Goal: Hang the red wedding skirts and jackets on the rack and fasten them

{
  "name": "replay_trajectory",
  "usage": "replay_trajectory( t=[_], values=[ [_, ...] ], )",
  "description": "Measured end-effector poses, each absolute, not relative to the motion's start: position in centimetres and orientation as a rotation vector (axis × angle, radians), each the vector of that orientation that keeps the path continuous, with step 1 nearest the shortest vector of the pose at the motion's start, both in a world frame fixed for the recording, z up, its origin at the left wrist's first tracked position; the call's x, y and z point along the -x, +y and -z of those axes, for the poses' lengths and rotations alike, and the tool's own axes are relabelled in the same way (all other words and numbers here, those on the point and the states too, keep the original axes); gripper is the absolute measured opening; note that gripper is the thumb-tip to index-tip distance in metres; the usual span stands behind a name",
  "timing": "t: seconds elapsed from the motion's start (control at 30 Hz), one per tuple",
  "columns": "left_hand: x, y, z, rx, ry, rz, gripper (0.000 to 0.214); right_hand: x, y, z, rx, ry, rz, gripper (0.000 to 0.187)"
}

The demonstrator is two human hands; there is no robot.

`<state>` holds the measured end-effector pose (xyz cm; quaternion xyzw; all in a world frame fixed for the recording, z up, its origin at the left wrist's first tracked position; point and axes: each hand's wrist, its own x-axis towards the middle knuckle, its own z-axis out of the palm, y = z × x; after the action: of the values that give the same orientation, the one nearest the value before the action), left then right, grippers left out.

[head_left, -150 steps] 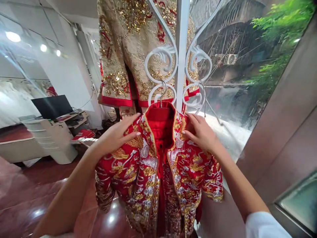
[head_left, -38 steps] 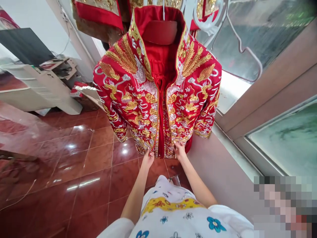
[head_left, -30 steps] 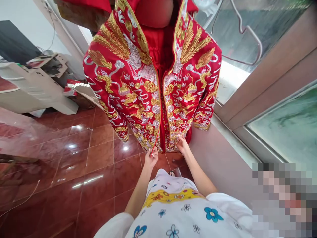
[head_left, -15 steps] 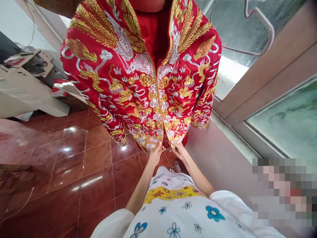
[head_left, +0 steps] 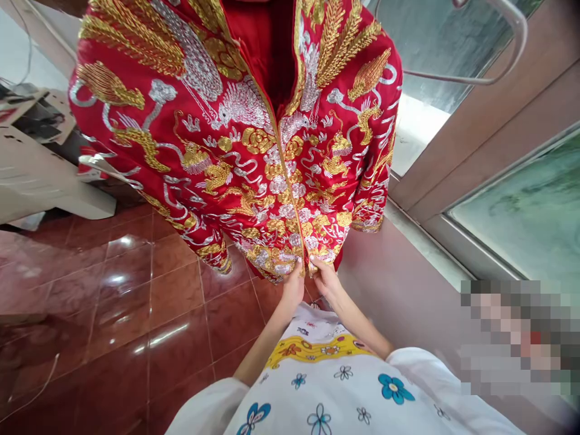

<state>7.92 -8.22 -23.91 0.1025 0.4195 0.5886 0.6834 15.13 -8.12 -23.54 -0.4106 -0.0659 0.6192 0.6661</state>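
A red jacket (head_left: 235, 139) thick with gold and silver embroidery hangs in front of me, filling the upper middle of the view. Its two front panels meet along the centre, with a gap of red lining only near the collar. My left hand (head_left: 292, 286) pinches the bottom hem of the left panel. My right hand (head_left: 324, 278) pinches the hem of the right panel right beside it. The two hands almost touch at the jacket's lower centre edge. The hanger and stand above are out of view.
Glossy red-brown floor tiles (head_left: 113, 314) spread to the left. A white desk unit (head_left: 40, 181) stands at far left. A window frame and sill (head_left: 457, 181) run along the right, with a bare metal hanger (head_left: 498, 66) against the glass. A low pinkish wall (head_left: 399, 290) sits under the sill.
Five seconds ago my hands were at the jacket's collar; they have dropped to the hem. Over the last second they drew the open front panels together and the view came closer.
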Motion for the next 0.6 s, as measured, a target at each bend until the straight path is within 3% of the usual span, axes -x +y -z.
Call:
replay_trajectory(
  t=[0.6],
  values=[
    [-7.2,-8.2,24.9,-0.264,1.022,-1.323,0.033,-14.1,-8.2,23.3,0.906,-0.092,-1.347,0.034]
  ],
)
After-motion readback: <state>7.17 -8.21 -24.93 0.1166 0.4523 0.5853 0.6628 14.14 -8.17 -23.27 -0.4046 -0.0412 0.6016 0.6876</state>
